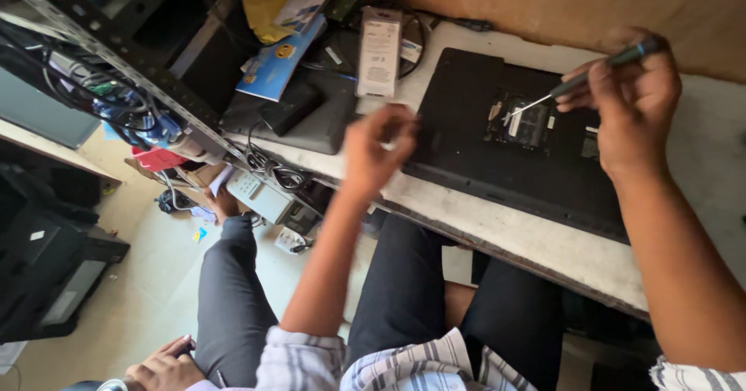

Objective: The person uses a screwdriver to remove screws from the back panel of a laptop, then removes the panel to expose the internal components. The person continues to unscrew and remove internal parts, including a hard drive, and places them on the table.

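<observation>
Worktable: one laptop, one screwdriver, perhaps.

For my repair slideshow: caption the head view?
Right hand aims a screwdriver into an upturned black laptop; left hand hovers.

I'm seeing bare counter lying open right of the laptop; left of it, a charger, booklet and slanting rack are crowding the way.

One head-worn camera looks steeply down, close over a workbench and the wearer's lap (frame tilted), taking in floor to the left.
</observation>
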